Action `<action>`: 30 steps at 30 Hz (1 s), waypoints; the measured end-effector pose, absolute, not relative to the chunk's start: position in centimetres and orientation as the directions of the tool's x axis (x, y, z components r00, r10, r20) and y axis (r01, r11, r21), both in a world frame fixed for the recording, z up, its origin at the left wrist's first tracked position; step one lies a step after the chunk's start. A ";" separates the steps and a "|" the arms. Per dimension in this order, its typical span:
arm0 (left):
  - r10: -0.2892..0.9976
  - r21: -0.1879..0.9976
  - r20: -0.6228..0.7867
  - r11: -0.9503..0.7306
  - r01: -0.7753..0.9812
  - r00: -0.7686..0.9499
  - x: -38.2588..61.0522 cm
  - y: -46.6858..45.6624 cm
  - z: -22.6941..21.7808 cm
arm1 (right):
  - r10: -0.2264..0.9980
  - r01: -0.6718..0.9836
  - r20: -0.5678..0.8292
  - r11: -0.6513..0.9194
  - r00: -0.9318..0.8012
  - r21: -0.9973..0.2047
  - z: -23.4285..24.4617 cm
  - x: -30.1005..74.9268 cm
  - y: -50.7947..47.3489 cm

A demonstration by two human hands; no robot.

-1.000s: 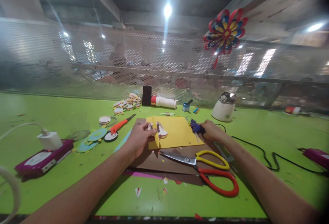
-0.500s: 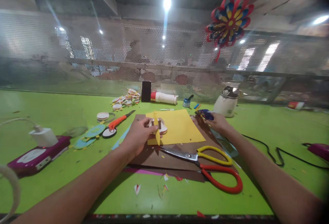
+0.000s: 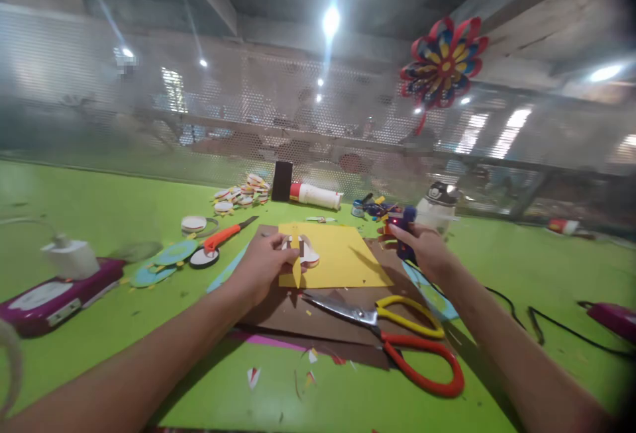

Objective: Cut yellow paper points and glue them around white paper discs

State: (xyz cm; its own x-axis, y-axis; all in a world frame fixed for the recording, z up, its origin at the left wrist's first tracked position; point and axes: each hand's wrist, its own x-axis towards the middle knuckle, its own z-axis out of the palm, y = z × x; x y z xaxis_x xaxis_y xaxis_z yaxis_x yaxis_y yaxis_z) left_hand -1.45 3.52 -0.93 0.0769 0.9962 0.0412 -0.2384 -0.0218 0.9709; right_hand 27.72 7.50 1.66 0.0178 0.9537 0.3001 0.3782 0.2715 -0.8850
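Note:
My left hand (image 3: 268, 262) is closed on a small white-and-brown paper piece (image 3: 309, 255) with a pointed yellow strip (image 3: 297, 275) across it. It is held just over the left part of a yellow sheet (image 3: 342, 264). In my right hand (image 3: 428, 247) is a dark blue glue gun (image 3: 406, 242) with a small red light and a black cord, raised beside the sheet's right edge. Large scissors (image 3: 355, 314) with a yellow and a red handle lie on the brown sheets (image 3: 285, 319) nearer to me.
On the left lie an orange-handled knife (image 3: 223, 236), blue paper discs (image 3: 156, 273) and a purple power strip (image 3: 34, 297) with a white plug. Behind stand small paper pieces (image 3: 248, 189), a dark block (image 3: 282, 181), a white cup (image 3: 318, 196) and a white jar (image 3: 440, 208).
My right hand has lifted the glue gun from the back right of the sheets, and its red light now shows. My left hand keeps the paper piece nearly in place. The view has shifted slightly.

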 end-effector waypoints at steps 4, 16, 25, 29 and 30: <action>0.999 0.976 0.039 -0.032 -0.215 0.030 -1.5 3.7 -1.1 | 0.924 0.476 0.323 0.383 -0.206 -0.792 2.4 24.9 4.6; 0.999 0.999 0.024 -0.023 -0.040 0.028 -1.2 3.2 -1.4 | 0.856 0.782 0.385 0.488 -0.344 -0.386 2.5 21.6 0.8; 0.999 0.998 -0.021 0.019 0.061 0.032 -1.7 3.8 -2.2 | 0.849 0.811 0.364 0.498 -0.383 -0.307 2.0 21.2 0.4; 1.000 0.990 -0.016 0.016 0.139 -0.006 -1.9 3.6 -1.9 | 0.784 0.797 0.454 0.560 -0.423 -0.225 1.6 21.3 0.7; 1.000 0.987 -0.015 0.016 0.157 -0.009 -1.9 3.5 -1.9 | 0.772 0.789 0.463 0.575 -0.435 -0.217 1.5 21.3 0.7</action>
